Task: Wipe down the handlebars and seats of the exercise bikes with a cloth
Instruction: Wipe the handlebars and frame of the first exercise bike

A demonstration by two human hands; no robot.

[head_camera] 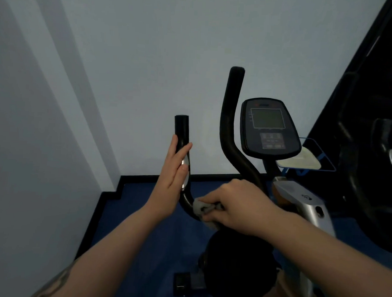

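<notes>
Left hand [171,181] is flat, fingers straight and together, pressed along the outer side of the left handlebar [181,134] at about 9 o'clock from the middle of the view, so it's steadying the bar rather than wrapping it, with the thumb side toward the metal sensor strip [185,170] on the grip. Right hand [237,206] sits just past centre toward 5 o'clock, knuckles up and fingers curled down round a grey cloth [201,208], which is bunched against the lower bend of that same left handlebar where it curves in toward the bike's post. Only a small crumpled bit of cloth pokes out from under the fingers, the rest is hidden by the hand.

Moving right, the second handlebar [231,118] rises in an S-curve up to around 12 o'clock, bare and untouched. Right beside it at 1 o'clock is the console [270,127] with a dark screen and a button pad below it. Silver frame cover [300,197] runs down at about 4 o'clock, and the black flywheel housing [237,267] is low at 6 o'clock between both forearms. Blue floor [142,213] under everything, pale wall [126,66] behind, with a corner at 9 to 10 o'clock. Far right at 3 o'clock there's another dark machine [370,156], too dim to make out much, plus a blue-edged tray [320,162] with something pale on it
</notes>
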